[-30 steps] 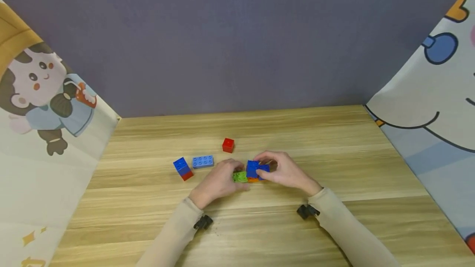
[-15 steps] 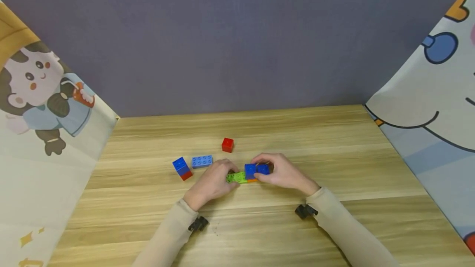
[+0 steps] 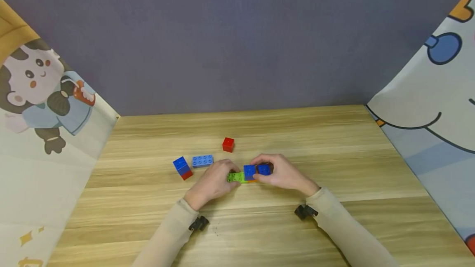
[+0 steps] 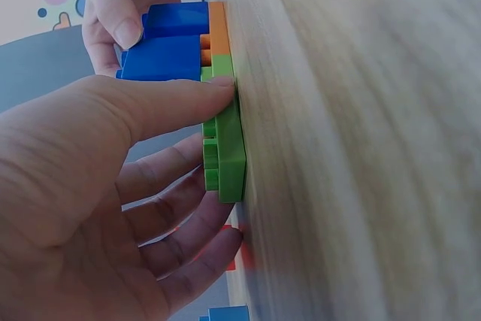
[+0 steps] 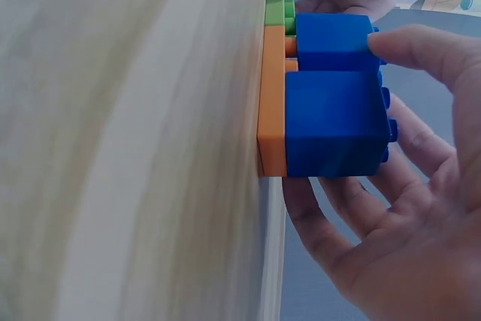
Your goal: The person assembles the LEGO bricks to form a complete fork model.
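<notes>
My left hand (image 3: 213, 182) pinches a flat green brick (image 4: 231, 152) lying on the table, thumb on its near side and fingers behind. Joined end to end with it in the wrist views is a flat orange brick (image 5: 273, 103). On the orange brick's right part stands a blue brick (image 5: 334, 125). A second blue brick (image 3: 249, 172) spans the seam between orange and green, with studs showing beneath its underside. My right hand (image 3: 283, 172) holds this second brick between thumb and fingers, the thumb near its top edge in the right wrist view.
Left of the hands, a blue-on-red stack (image 3: 182, 168) and a lighter blue eight-stud brick (image 3: 202, 161) rest on the wooden table (image 3: 315, 135). A small red brick (image 3: 228, 144) lies farther back. A grey panel (image 3: 237, 44) rises behind, with printed side walls.
The left hand has shifted slightly left, showing more of the green brick. The blue brick in the right hand has come down a little and to the left, and its separation from the other widened.
</notes>
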`<action>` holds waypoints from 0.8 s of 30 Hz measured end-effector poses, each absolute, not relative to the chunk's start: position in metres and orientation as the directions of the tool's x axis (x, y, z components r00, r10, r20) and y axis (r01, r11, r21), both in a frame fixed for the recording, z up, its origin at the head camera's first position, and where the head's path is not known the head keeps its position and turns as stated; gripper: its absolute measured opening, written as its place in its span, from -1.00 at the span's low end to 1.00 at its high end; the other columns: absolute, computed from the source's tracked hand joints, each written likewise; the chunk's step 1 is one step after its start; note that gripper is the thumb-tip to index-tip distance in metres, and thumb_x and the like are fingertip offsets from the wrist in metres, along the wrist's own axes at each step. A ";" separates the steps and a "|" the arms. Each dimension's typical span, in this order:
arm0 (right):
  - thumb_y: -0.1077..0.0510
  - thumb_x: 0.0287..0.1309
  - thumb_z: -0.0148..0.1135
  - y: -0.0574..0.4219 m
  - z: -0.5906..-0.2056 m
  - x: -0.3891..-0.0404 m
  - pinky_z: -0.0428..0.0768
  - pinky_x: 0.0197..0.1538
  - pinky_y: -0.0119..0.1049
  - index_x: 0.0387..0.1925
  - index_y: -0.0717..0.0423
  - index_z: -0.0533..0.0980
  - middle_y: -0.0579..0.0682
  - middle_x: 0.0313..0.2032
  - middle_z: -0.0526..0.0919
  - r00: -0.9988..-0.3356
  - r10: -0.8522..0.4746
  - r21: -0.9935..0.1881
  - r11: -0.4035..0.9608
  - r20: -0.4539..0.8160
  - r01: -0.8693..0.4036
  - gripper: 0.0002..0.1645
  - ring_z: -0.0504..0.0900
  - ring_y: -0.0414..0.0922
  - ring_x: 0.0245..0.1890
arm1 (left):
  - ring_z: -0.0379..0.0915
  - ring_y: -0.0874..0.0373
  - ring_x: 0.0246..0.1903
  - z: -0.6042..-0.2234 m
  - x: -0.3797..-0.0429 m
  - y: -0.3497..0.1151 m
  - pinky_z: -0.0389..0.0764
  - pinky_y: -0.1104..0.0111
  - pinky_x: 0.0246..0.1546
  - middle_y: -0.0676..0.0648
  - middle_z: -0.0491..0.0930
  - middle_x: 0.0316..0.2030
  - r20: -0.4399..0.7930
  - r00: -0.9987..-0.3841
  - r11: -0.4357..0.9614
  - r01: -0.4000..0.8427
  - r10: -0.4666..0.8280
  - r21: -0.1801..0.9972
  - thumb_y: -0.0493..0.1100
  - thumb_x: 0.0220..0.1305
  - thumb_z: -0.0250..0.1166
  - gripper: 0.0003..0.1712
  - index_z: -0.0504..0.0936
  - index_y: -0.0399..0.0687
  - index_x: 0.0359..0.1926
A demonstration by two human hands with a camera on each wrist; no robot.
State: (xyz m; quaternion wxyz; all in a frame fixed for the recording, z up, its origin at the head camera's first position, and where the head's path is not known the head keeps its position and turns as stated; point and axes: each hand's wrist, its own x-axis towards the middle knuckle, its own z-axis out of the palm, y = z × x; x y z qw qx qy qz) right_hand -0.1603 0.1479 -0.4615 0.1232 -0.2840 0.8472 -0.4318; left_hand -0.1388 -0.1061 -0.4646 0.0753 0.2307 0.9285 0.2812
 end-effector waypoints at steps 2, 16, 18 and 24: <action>0.12 0.25 0.52 0.148 -0.462 -0.160 0.69 0.00 -0.30 0.12 -0.02 0.69 0.00 0.04 0.79 -0.810 -0.586 -0.800 0.468 0.038 -0.376 -0.60 0.70 -0.13 -0.05 | 0.68 -0.04 0.02 -0.465 -0.139 -0.106 0.70 0.05 0.15 -0.10 0.76 -0.02 -0.005 -0.881 0.733 0.391 0.473 0.556 -0.17 0.21 0.59 -0.63 0.79 -0.17 0.02; 0.02 0.31 0.50 0.144 -0.462 -0.159 0.73 0.08 -0.26 0.16 -0.11 0.73 -0.03 0.13 0.79 -0.802 -0.597 -0.783 0.486 0.027 -0.388 -0.60 0.74 -0.11 0.05 | 0.69 -0.05 0.04 -0.464 -0.139 -0.106 0.71 0.05 0.15 -0.11 0.76 0.00 -0.010 -0.881 0.734 0.388 0.474 0.558 -0.16 0.23 0.59 -0.63 0.79 -0.17 0.03; -0.03 0.32 0.50 0.143 -0.461 -0.159 0.74 0.04 -0.29 0.14 -0.11 0.74 -0.03 0.11 0.80 -0.806 -0.591 -0.789 0.487 0.019 -0.376 -0.61 0.74 -0.12 0.03 | 0.69 -0.06 0.06 -0.464 -0.139 -0.105 0.70 0.04 0.16 -0.12 0.76 0.01 -0.013 -0.880 0.733 0.387 0.474 0.559 -0.16 0.24 0.58 -0.63 0.79 -0.17 0.04; -0.07 0.29 0.53 0.139 -0.461 -0.159 0.75 -0.02 -0.36 0.09 -0.09 0.77 -0.06 0.07 0.82 -0.823 -0.568 -0.788 0.498 0.019 -0.362 -0.62 0.77 -0.14 0.02 | 0.68 -0.07 0.07 -0.464 -0.139 -0.106 0.69 0.03 0.19 -0.12 0.76 0.02 -0.020 -0.882 0.733 0.378 0.470 0.566 -0.15 0.24 0.58 -0.63 0.79 -0.16 0.04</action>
